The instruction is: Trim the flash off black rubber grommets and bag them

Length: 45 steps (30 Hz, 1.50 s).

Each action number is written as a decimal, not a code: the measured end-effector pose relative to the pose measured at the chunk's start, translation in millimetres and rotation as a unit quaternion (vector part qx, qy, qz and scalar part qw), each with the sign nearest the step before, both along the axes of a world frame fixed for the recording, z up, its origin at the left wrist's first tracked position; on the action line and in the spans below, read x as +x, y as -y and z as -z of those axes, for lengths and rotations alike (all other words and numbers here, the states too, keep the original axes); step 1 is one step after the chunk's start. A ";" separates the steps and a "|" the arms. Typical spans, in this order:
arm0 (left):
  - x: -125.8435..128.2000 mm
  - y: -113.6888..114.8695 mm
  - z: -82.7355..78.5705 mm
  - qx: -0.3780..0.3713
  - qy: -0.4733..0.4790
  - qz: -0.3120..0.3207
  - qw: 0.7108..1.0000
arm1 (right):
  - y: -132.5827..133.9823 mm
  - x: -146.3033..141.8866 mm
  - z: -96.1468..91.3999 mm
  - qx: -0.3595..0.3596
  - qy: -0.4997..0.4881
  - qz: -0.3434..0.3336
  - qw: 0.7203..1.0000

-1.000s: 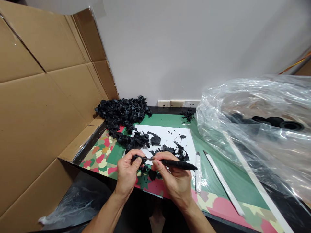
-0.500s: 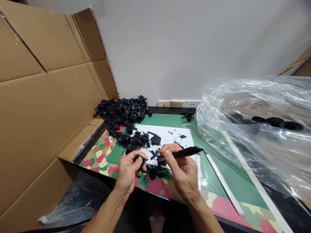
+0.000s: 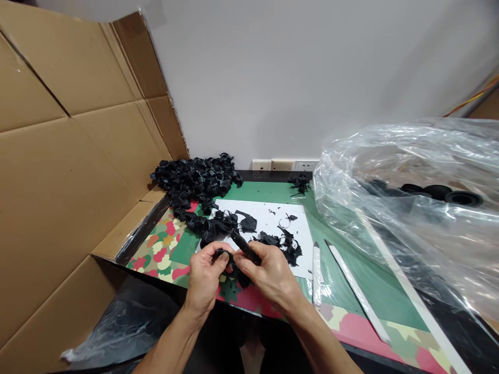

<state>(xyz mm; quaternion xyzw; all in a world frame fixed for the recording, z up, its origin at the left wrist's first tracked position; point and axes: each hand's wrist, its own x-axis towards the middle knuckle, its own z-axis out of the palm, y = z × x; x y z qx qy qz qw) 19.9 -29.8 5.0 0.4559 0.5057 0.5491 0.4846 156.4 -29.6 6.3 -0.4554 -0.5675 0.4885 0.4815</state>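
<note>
Hands close together at the near table point(image 3: 343, 332) edge: left hand point(image 3: 205, 278) pinches a small black rubber part point(image 3: 223, 255) at its fingertips, right hand point(image 3: 268, 272) grips a black knife point(image 3: 244, 245) by the handle, blade end meeting the part. Part looks light, soft and floppy, so best pinched by its thicker rim, fingers off the cut line. Room is tight: cardboard wall point(image 3: 70, 171) left, plastic bag point(image 3: 413, 208) right, black scraps point(image 3: 284, 244) and the parts pile point(image 3: 195, 182) ahead.
</note>
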 end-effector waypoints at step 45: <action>3.6 -1.4 -3.2 -0.136 0.086 0.107 0.981 | -5.0 28.6 -4.4 0.165 0.136 -0.061 0.975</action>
